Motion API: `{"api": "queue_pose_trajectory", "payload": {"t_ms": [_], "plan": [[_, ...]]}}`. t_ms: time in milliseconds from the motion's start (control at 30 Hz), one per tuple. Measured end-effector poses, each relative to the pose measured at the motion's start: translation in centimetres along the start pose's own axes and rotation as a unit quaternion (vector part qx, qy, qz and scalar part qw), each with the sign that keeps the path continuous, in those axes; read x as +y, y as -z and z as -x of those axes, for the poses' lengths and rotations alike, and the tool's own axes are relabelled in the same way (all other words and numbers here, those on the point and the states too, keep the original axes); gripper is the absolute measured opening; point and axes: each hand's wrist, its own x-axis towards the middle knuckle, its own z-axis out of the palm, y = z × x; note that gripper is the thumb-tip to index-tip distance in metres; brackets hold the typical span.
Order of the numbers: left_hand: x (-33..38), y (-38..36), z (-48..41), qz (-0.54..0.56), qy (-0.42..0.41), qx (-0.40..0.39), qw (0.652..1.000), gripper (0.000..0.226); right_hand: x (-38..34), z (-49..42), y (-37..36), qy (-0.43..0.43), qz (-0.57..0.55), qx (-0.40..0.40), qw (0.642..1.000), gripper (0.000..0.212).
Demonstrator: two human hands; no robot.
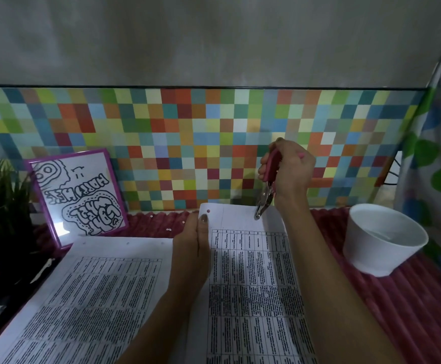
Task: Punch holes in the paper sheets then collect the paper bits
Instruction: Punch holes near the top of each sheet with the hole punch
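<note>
right hand (289, 170) squeezing the pink-handled metal hole punch (266, 189) over the printed white paper sheet's (251, 271) far edge, left hand (192, 244) pinching its left side

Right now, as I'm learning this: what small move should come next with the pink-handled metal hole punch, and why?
Probably squeeze the pink-handled metal hole punch: the right hand grips it, its head sits at the top edge of the printed white paper sheet that the left hand holds, and one hole shows there.

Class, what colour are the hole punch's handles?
The hole punch handles are pink; head view.
</note>
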Motion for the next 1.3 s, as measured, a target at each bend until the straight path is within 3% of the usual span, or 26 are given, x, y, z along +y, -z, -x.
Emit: {"api": "queue_pose_trajectory", "payload": {"t_ms": [200,700,767,867,933,1000,1067,1200,1300], "plan": [[-0.4,0.3,-0.4,0.061,0.051,-0.058,0.995,0.007,0.2,0.2,0.0,0.004,-0.011,0.000,1.000,0.022],[-0.6,0.5,-0.4,0.055,0.089,-0.076,0.992,0.009,1.0,0.4,-0.2,0.026,0.021,0.020,0.999,0.036],[-0.1,0.5,-0.5,-0.026,0.032,-0.030,0.999,0.031,1.2,0.5,-0.4,0.036,0.041,0.009,0.998,0.036],[1.2,0.4,-1.2,-0.199,-0.211,0.023,0.957,0.053,1.7,0.6,-0.8,0.059,0.071,-0.017,0.996,0.037],[2.6,0.0,-2.0,-0.250,-0.271,-0.034,0.929,0.036,1.9,0.7,-1.3,0.072,0.075,-0.031,0.994,0.040],[3.6,-0.6,-2.9,-0.276,-0.236,-0.142,0.921,0.016,1.8,0.8,-1.5,0.077,0.080,-0.036,0.993,0.041],[3.3,-1.0,-3.8,-0.275,-0.202,-0.219,0.914,0.016,1.6,0.9,-1.5,0.073,0.075,-0.036,0.994,0.040],[1.8,-1.1,-4.4,-0.224,-0.178,-0.239,0.928,0.017,0.9,0.9,-1.3,0.041,0.066,-0.033,0.996,0.034],[2.0,-1.1,-4.3,-0.180,-0.159,-0.224,0.944,0.015,0.3,0.5,-1.2,-0.047,0.072,-0.065,0.994,0.018]]}}
